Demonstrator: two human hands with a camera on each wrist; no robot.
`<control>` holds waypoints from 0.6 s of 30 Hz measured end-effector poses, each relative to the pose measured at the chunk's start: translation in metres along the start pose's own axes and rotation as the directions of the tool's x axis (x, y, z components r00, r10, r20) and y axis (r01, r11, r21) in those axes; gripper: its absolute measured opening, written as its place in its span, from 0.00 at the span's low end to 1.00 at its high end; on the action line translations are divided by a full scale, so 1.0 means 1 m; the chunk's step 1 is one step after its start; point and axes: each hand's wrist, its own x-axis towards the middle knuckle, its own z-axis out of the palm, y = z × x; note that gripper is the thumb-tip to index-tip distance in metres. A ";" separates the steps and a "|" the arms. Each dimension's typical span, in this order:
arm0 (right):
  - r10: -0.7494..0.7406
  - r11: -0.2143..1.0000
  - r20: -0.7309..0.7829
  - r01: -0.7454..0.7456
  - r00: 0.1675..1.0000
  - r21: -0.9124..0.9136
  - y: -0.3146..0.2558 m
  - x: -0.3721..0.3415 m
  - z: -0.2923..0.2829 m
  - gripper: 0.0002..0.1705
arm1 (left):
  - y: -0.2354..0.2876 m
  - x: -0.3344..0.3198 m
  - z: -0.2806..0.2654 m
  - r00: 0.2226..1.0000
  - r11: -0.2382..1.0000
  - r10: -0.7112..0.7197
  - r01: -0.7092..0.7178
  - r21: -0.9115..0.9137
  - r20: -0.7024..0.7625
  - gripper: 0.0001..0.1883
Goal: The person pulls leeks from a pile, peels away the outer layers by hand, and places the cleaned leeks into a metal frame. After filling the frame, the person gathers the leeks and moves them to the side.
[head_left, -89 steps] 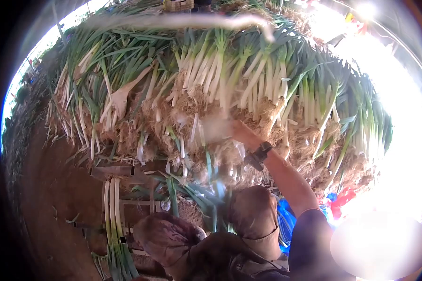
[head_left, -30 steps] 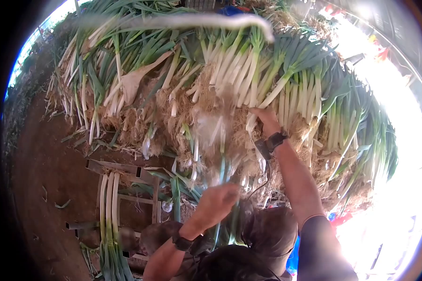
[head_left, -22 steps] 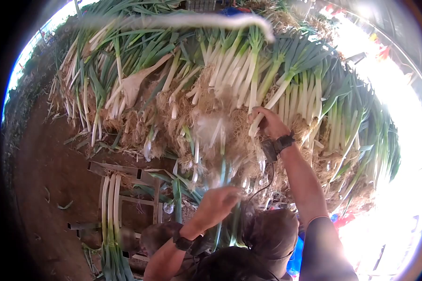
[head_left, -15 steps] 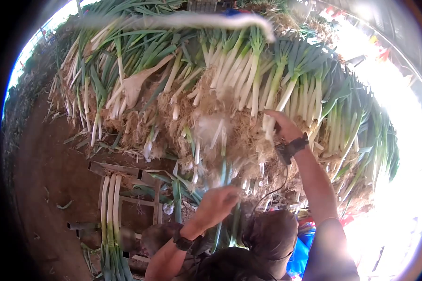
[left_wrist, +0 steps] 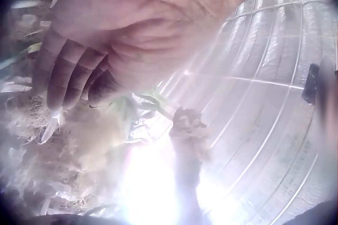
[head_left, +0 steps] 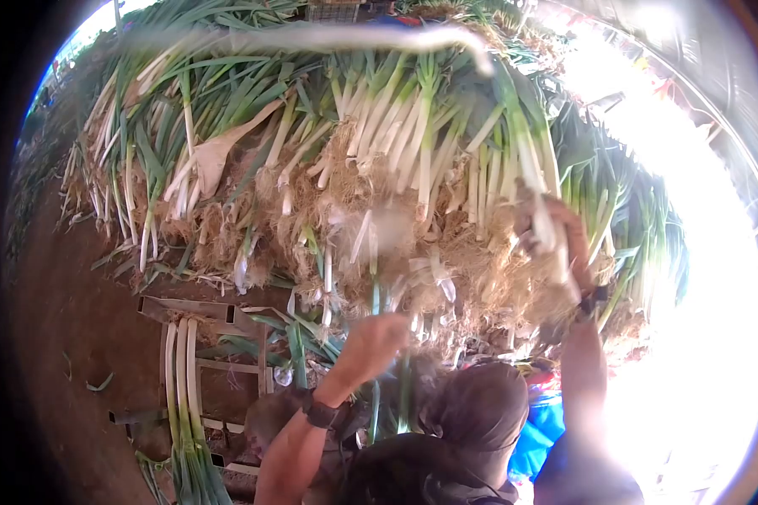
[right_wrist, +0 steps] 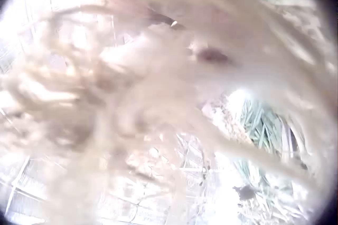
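In the head view my right hand [head_left: 574,237] grips a leek [head_left: 526,156] by its white shank, at the right part of a big heap of leeks [head_left: 383,126]. Blurred tan roots [right_wrist: 132,109] fill much of the right wrist view and hide most of the fingers. My left hand [head_left: 369,347] hovers above my lap, in front of the heap's hanging roots. In the left wrist view the left fingers [left_wrist: 66,77] are loosely bent, with nothing seen between them and the palm.
At the left, several trimmed-looking leeks [head_left: 182,379] lie across a low metal frame [head_left: 195,310]. Brown soil [head_left: 67,337] stretches beyond it. A blue plastic bag [head_left: 537,433] sits beside my right knee. Strong glare washes out the right side.
My left hand has come into view over my lap and stays there. The right hand has moved right along the heap, and the leek it holds has shifted right with it.
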 end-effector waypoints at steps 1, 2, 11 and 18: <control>-0.067 0.993 -0.266 0.092 0.962 0.080 0.029 -0.005 0.036 0.27 | -0.001 0.005 0.001 1.000 1.000 0.003 -0.003 0.005 0.003 0.11; -0.194 0.973 -0.561 0.086 0.805 -0.213 0.048 -0.009 0.031 0.26 | -0.003 0.008 0.002 0.997 0.998 -0.054 0.051 0.042 0.054 0.10; -0.445 0.556 -0.001 0.275 0.896 -0.784 0.130 -0.024 -0.002 0.17 | 0.013 0.014 -0.017 0.948 0.960 -0.258 0.230 0.158 0.186 0.18; -0.179 0.727 -0.063 0.175 0.982 0.664 0.073 -0.019 0.042 0.24 | 0.010 0.063 -0.054 0.984 0.988 -0.091 0.070 0.135 0.154 0.14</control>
